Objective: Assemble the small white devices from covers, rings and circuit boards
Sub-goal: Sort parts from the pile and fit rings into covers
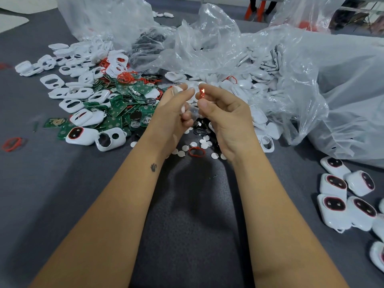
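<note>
Both hands are raised side by side over the middle of the table. My right hand [223, 113] pinches a small red ring [202, 93] between thumb and fingertips. My left hand [174, 110] has its fingers curled around a small white piece [183, 109], mostly hidden in the palm. Behind and to the left lie piles of white covers [72, 94], green circuit boards [120, 110] and loose red rings [124, 76]. Small white discs [202, 143] and another red ring [196, 152] lie on the table just under my hands.
Several finished white devices [340, 196] with red-edged dark windows lie at the right. Crumpled clear plastic bags [301, 75] holding more white covers fill the back and right. A single red ring [12, 144] lies at far left. Grey table [187, 225] surface shows between my forearms.
</note>
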The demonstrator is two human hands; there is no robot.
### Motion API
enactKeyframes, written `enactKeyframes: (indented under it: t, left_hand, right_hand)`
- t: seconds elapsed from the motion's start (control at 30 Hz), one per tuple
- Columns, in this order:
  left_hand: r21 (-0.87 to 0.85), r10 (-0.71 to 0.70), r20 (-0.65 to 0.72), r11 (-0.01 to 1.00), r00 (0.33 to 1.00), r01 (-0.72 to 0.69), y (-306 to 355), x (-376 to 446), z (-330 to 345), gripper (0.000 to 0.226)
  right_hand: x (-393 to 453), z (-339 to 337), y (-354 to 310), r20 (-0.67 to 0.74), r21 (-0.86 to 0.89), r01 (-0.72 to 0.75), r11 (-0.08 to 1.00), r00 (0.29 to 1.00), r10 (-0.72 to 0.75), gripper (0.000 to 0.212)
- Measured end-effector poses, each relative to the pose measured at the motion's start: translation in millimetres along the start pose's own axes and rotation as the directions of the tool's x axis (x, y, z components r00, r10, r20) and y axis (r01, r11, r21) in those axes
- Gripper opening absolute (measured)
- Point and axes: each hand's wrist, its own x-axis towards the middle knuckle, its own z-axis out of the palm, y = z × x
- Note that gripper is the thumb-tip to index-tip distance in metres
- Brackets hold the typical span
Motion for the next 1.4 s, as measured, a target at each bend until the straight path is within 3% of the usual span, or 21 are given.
enactKeyframes:
  t: [0.13,0.27,0.43,0.67,0.87,0.97,1.13,1.3,1.4]
  left_hand:
    - [-0.038,-0.101,-0.122,0.995,0.987,0.097,3,1,5,0.016]
    - [0.144,-0.038,-0.16,0.988,0.986,0.062,1,0,5,0.029]
    - [0.111,0.048,-0.18,0.993,0.983,-0.028,3,-2,4,0.018]
    - [0.144,0.089,-0.122,0.987,0.989,-0.071,2,-2,0,0.015]
    - [0.039,0.053,-0.138,0.998,0.989,-0.048,4,-2,0,0.016]
    - [-0.017,0.002,-0.078,1.0,0.997,-0.004,3,-2,0,0.014]
    - [0.23,0.083,-0.094,0.971,0.992,-0.059,0,0,-4,0.018]
    - [0.052,0.095,-0.081,0.994,0.992,-0.091,0,-1,-4,0.011]
    - [0.1,0.1,-0.082,0.991,0.992,-0.092,-2,-1,-4,0.011]
  right_hand:
    - [-1,-1,-2,0.023,0.0,0.018,1.0,1.0,-0.018,0.032]
    - [-2,1,-2,0.011,-0.006,0.027,1.0,1.0,-0.027,0.037]
    - [-2,2,-3,-0.012,-0.069,0.022,0.997,1.0,-0.022,0.041]
    - [-3,7,-2,-0.203,-0.425,0.002,0.905,0.974,-0.097,0.034]
    - [-7,10,0,-0.154,-0.632,0.082,0.77,0.961,-0.229,0.033]
    - [-6,11,2,-0.144,-0.634,0.07,0.771,0.968,-0.206,0.034]
    - [-4,9,1,-0.187,-0.601,0.042,0.798,0.963,-0.192,0.033]
    - [-2,9,0,-0.256,-0.473,0.045,0.88,0.949,-0.186,0.031]
    - [-2,10,0,-0.259,-0.409,0.044,0.911,0.952,-0.162,0.031]
